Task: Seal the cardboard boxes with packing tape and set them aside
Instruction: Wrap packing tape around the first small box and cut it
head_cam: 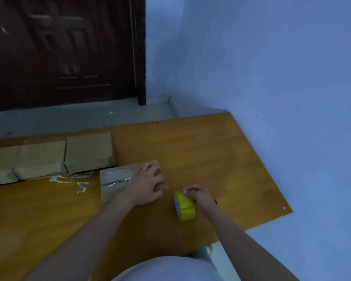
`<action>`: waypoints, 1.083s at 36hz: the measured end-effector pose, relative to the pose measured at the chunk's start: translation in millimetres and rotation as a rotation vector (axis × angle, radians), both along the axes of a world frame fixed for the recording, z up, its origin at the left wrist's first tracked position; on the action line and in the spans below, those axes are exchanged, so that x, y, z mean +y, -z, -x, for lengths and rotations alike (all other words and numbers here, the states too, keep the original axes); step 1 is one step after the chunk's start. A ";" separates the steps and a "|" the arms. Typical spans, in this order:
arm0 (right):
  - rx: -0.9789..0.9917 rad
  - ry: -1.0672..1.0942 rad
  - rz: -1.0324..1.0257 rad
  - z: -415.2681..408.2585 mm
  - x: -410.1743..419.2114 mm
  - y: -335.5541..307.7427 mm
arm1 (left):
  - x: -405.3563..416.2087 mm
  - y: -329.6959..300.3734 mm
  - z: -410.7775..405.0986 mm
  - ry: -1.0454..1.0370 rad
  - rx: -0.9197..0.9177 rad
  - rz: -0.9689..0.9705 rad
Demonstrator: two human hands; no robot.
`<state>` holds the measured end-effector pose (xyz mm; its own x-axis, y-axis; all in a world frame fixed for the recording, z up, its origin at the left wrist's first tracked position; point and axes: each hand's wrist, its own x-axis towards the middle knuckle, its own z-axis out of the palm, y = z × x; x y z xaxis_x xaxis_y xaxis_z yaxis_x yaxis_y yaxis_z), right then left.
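Cardboard box (118,175): small, on the wooden board (211,159), under my left hand (148,185), fingers spread flat. Likely light, stiff (grip by edges). Right hand (199,194) pinches something unclear beside tape roll (184,205).

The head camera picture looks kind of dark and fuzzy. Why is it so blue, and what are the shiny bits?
Head view: dim light with a blue tint on the wall; soft all over, with the box under the left hand and the door smeared by blur; the shiny bits are glare on clear tape scraps stuck to the table; the wide lens bends the table's edges; the yellow tape roll stands out brightest.
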<state>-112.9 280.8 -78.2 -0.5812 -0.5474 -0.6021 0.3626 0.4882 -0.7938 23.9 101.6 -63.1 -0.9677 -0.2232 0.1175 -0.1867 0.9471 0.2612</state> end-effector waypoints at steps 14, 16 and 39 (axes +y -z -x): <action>0.015 0.013 0.005 2.8 1.6 6.5 | 37.3 6.8 11.4 -0.178 -0.113 0.173; 0.016 0.020 -0.006 3.0 1.1 8.2 | 41.4 9.5 14.2 -0.218 -0.171 0.193; 0.118 -0.034 -0.103 8.7 -10.2 0.2 | 66.7 -10.0 -10.0 -0.212 -0.105 0.023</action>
